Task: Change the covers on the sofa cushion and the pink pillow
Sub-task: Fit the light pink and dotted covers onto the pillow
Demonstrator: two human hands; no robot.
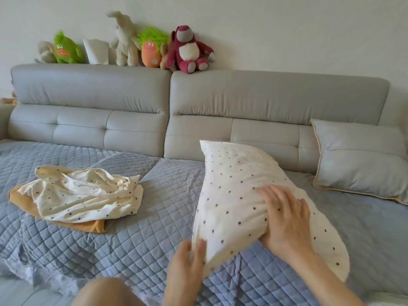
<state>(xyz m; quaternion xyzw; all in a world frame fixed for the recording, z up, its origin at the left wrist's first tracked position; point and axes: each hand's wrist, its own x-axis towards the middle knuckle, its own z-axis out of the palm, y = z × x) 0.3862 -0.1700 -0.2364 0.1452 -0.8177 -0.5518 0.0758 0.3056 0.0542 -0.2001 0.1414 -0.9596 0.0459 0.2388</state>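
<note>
A pillow in a cream cover with dark dots (pixel 234 191) stands tilted on the sofa seat, right of centre. My left hand (pixel 187 263) pinches the cover's lower corner between thumb and fingers. My right hand (pixel 284 217) lies flat on the pillow's side, fingers spread, pressing into it. A second cream dotted cover (pixel 88 195) lies crumpled on the seat at the left, on top of a mustard-yellow cloth (pixel 97 226). A grey cushion with yellow piping (pixel 362 162) leans against the backrest at the far right.
The seat carries a blue quilted throw (pixel 132 239). The grey leather backrest (pixel 198 102) has several plush toys on its top, among them a dark pink bear (pixel 189 49) and a green monster (pixel 66 49). A bare knee (pixel 103 292) shows at the bottom edge.
</note>
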